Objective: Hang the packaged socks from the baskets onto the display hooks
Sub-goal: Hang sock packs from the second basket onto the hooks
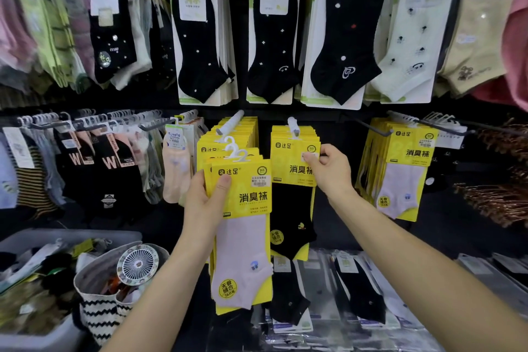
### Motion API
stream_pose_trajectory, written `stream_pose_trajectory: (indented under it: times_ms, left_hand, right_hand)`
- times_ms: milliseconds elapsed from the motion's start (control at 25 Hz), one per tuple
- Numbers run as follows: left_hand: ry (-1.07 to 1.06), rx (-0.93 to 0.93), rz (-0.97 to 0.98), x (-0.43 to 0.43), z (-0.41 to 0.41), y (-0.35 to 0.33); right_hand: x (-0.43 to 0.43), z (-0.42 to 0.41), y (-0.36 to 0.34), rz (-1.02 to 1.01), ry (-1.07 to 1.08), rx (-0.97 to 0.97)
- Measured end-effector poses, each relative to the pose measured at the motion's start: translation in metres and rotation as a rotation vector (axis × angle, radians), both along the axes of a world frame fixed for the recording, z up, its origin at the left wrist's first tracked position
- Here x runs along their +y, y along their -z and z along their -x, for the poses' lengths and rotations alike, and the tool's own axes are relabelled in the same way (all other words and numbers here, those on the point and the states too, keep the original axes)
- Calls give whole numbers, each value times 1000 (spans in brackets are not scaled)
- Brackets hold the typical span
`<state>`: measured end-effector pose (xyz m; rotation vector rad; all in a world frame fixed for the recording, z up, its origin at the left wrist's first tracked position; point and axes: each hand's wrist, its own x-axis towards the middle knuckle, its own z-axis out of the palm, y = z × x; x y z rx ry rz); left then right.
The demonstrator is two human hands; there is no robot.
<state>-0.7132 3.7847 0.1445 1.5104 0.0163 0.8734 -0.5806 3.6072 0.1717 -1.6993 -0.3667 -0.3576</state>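
Yellow-carded pink sock packs (243, 208) gripped in left hand (204, 198), unhung; right hand (331, 171) pinches yellow-carded black sock pack (291, 208) hanging on white display hook (293, 124); grey plastic basket (85, 234) seemingly holds more.

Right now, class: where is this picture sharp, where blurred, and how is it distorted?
Head view: sharp on the yellow-carded pale pink sock pack the left hand grips; upper-left hanging socks smear into blur; the wide-angle lens bows the frame's edges.
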Motion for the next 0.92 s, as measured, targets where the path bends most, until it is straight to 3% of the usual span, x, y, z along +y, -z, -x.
stream_pose_trajectory:
  times_ms: [160, 280, 400, 520, 920]
  left_hand:
    - [35, 50, 33, -11, -6, 0]
    - [53, 33, 46, -18, -11, -4]
    - [77, 31, 49, -29, -15, -5]
    - [117, 0, 54, -43, -18, -3]
    - [-35, -6, 39, -30, -19, -3]
  right_hand:
    - [-2, -2, 1, 40, 89, 43]
    - [-7, 14, 6, 17, 238, -114]
    - [-4, 44, 18, 57, -2, -251]
    - [4, 58, 22, 115, -140, -143]
    - [-15, 39, 12, -246, -109, 67]
